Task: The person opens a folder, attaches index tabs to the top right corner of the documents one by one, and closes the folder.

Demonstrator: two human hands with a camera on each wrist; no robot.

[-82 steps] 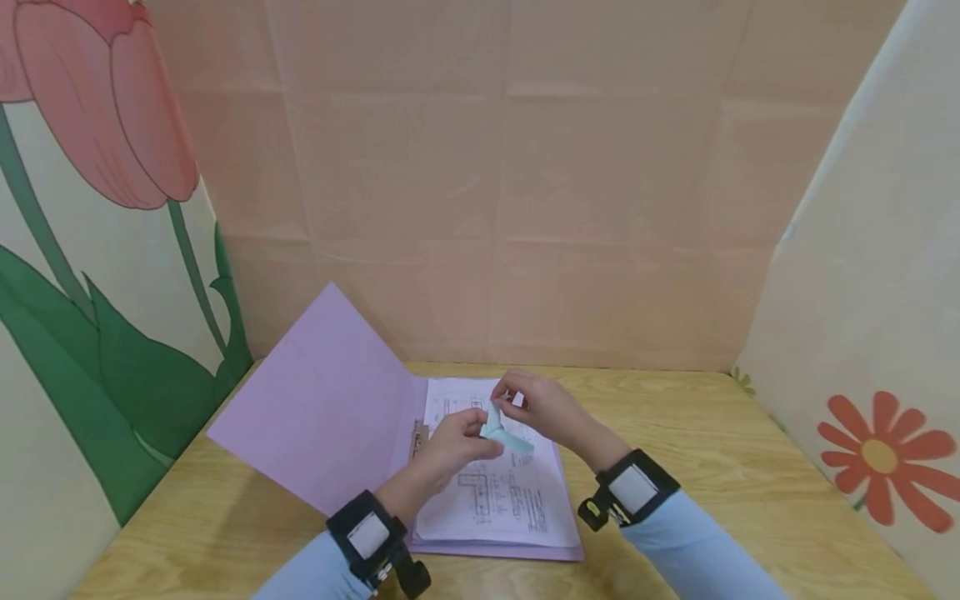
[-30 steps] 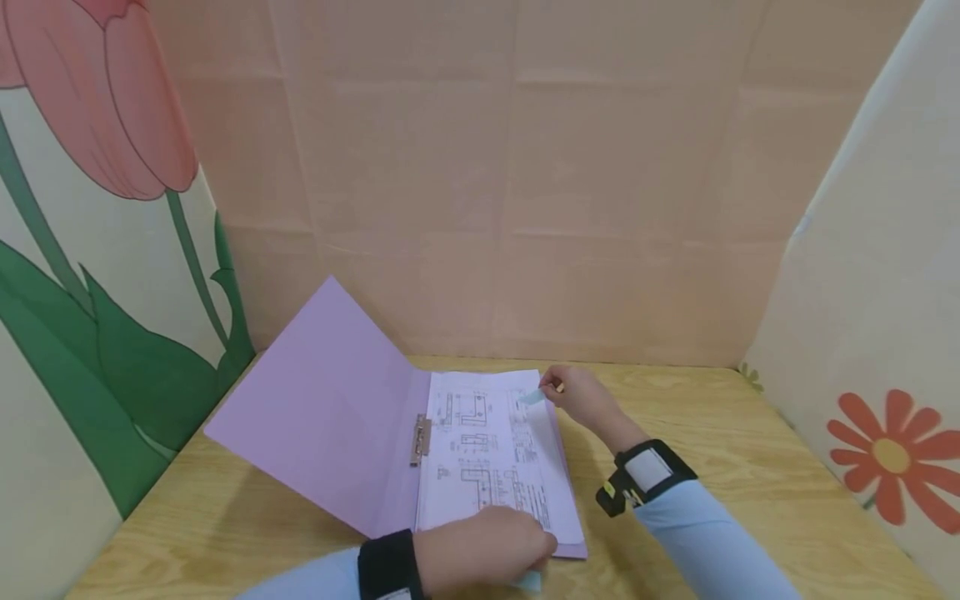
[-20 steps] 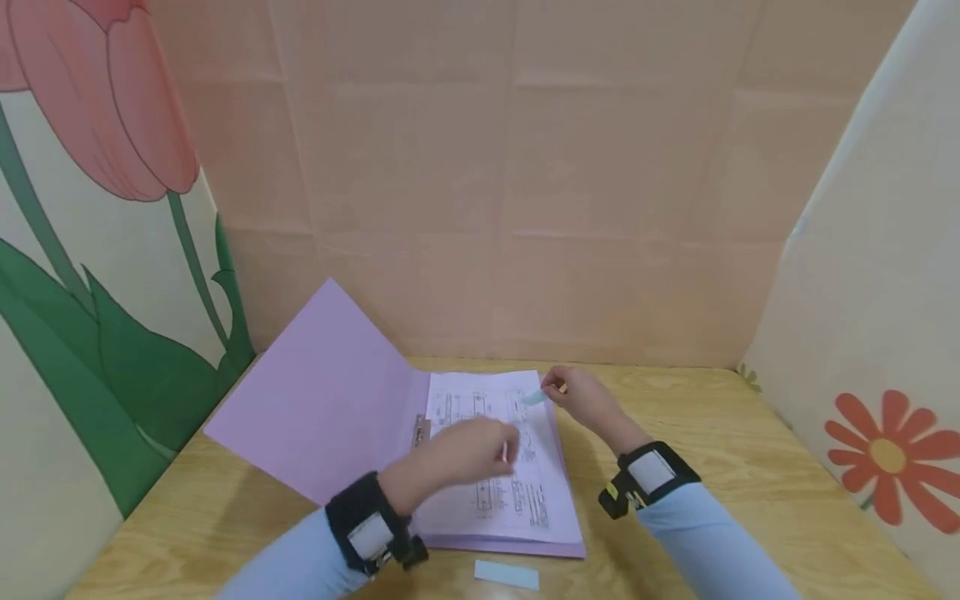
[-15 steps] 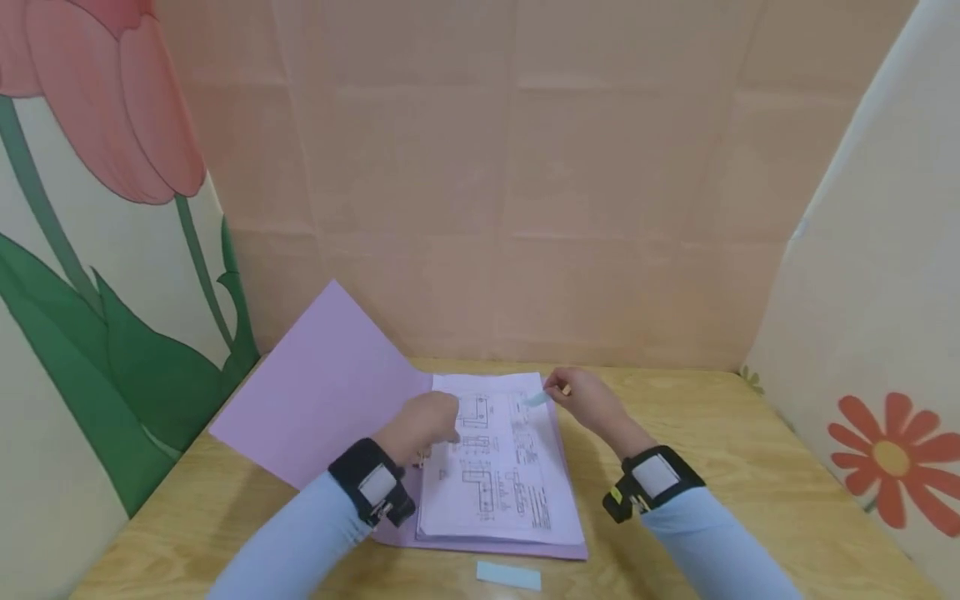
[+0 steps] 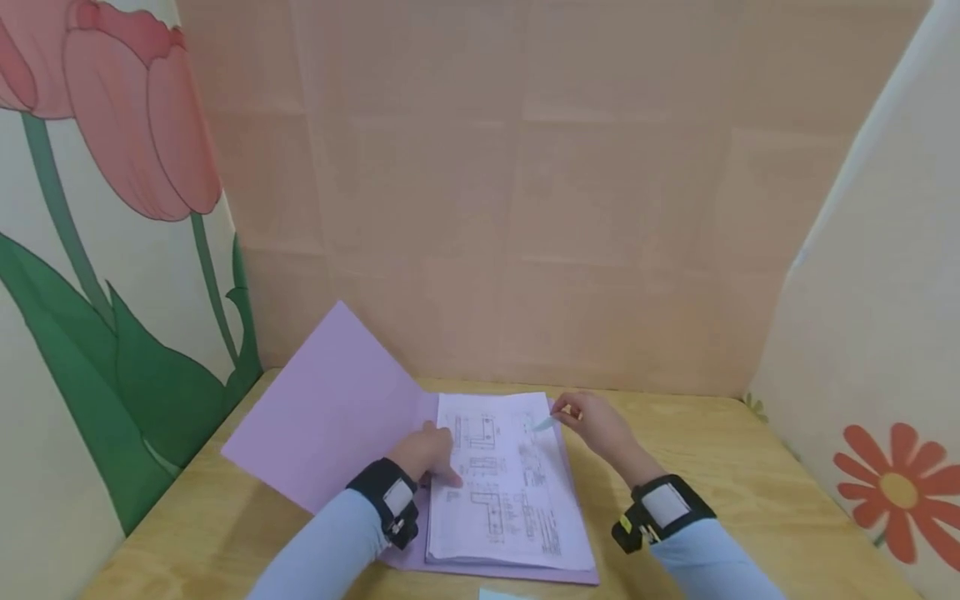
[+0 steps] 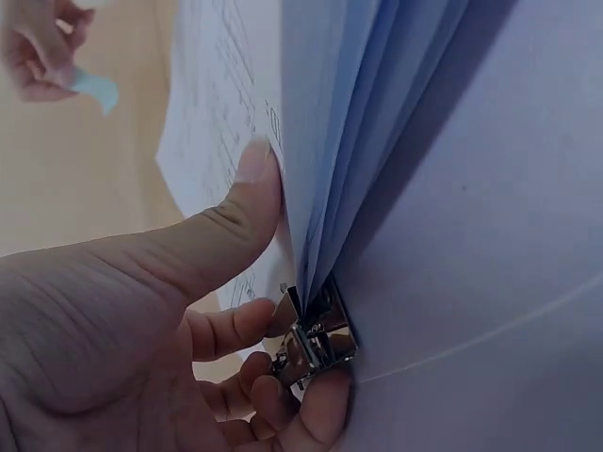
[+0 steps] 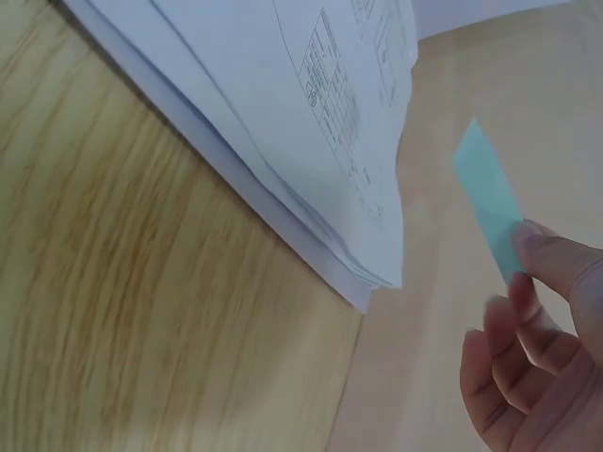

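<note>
A purple folder (image 5: 330,404) stands open on the table, its left cover raised. Printed technical drawings (image 5: 517,500) lie in a stack on its right side. My left hand (image 5: 422,452) is at the folder's spine; the left wrist view shows its fingers curled round the metal clip (image 6: 320,341). Its thumb lies against the paper stack's bound edge. Between thumb and index finger, my right hand (image 5: 600,427) pinches a light blue-green sticky note (image 7: 490,193), which hangs near the stack's upper right edge.
Another pale blue strip (image 5: 498,595) lies in front of the folder, cut off by the frame's bottom edge. The wooden table (image 5: 697,467) meets a pinkish back wall (image 5: 510,208), with flower-printed panels on both sides.
Both hands first held the blue-green paper together. The left hand put a strip on the table at the front, then moved up to the clip. The right hand went right with its note.
</note>
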